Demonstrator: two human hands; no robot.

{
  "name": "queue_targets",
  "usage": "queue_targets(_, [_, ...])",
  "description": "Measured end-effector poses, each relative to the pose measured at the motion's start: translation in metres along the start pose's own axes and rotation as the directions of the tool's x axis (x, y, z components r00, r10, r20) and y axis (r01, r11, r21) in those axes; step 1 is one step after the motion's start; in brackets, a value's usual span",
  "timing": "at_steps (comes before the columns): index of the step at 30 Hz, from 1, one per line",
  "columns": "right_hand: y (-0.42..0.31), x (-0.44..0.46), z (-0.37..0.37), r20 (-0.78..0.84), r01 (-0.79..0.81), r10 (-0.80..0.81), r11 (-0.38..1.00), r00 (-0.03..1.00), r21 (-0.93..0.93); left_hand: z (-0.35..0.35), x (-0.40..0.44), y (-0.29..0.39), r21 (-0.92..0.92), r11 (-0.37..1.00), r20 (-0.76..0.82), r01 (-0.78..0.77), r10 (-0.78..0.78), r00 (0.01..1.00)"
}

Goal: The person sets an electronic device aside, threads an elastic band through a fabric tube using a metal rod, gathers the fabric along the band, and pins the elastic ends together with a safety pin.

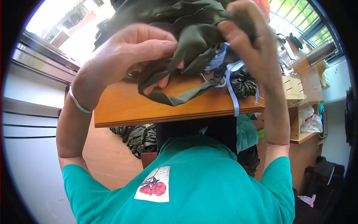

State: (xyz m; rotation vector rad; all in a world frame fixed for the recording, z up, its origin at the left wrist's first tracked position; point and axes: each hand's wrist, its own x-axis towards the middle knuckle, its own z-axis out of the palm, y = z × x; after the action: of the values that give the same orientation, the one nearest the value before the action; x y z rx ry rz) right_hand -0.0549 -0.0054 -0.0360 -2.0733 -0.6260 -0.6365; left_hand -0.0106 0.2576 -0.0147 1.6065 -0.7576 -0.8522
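A bundle of dark olive-green cloth (194, 41) is raised above the front of the wooden table (123, 100). My left hand (140, 50) is closed on a folded strip of it, thumb and forefinger pinching while other fingertips show below the strip. My right hand (248, 41) grips a bunched part of the same cloth, thumb pressed against it. One narrow loop of the cloth hangs between the hands. Pale blue tape (231, 91) trails over the table edge behind it. Beside the tape lies a gathered dark green piece (243, 83).
More dark green cloth (141, 140) is piled under the table. A sewing machine (317, 54) stands at the right, by a wooden thread rack (292, 89). Plastic bags (312, 123) fill a shelf below. A windowed wall (33, 89) is on the left.
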Motion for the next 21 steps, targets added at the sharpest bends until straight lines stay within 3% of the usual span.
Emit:
queue_targets(3, [0.015, 0.007, 0.013, 0.04, 0.304, -0.305, 0.952, 0.951, 0.025, 0.021, 0.014, 0.014, -0.011, 0.994, -0.138, -0.108, 0.106, 0.985])
queue_targets(6, [0.022, 0.02, 0.001, 0.005, 0.487, -0.492, 0.861, 0.871, -0.143, 0.007, 0.022, 0.017, 0.104, 0.987, -0.077, -0.123, 0.132, 0.988])
queue_targets(7, [0.016, 0.017, -0.002, -0.014, 0.439, -0.453, 0.871, 0.891, -0.22, 0.004, 0.023, 0.016, 0.147, 0.981, -0.068, -0.124, 0.135, 0.988])
queue_targets(9, [0.0, 0.006, -0.001, -0.018, 0.324, -0.332, 0.93, 0.943, -0.173, 0.011, 0.028, 0.019, 0.162, 0.984, -0.106, -0.081, 0.099, 0.989])
queue_targets(11, [-0.015, 0.003, 0.005, 0.054, 0.18, -0.184, 0.981, 0.981, 0.066, 0.018, 0.033, 0.027, 0.091, 0.995, -0.062, -0.03, 0.036, 0.997])
queue_targets(15, [0.015, 0.005, -0.016, -0.043, 0.194, -0.195, 0.981, 0.98, -0.022, 0.011, 0.027, 0.025, -0.018, 0.996, 0.005, 0.09, -0.09, 0.996])
queue_targets(18, [0.029, 0.002, -0.024, 0.028, 0.224, -0.223, 0.974, 0.974, -0.019, 0.006, 0.031, 0.012, -0.047, 0.974, 0.078, 0.224, -0.22, 0.972])
queue_targets(21, [0.014, -0.004, -0.013, 0.162, 0.18, -0.193, 0.979, 0.968, 0.093, 0.017, 0.045, 0.008, -0.118, 0.969, 0.101, 0.215, -0.204, 0.974])
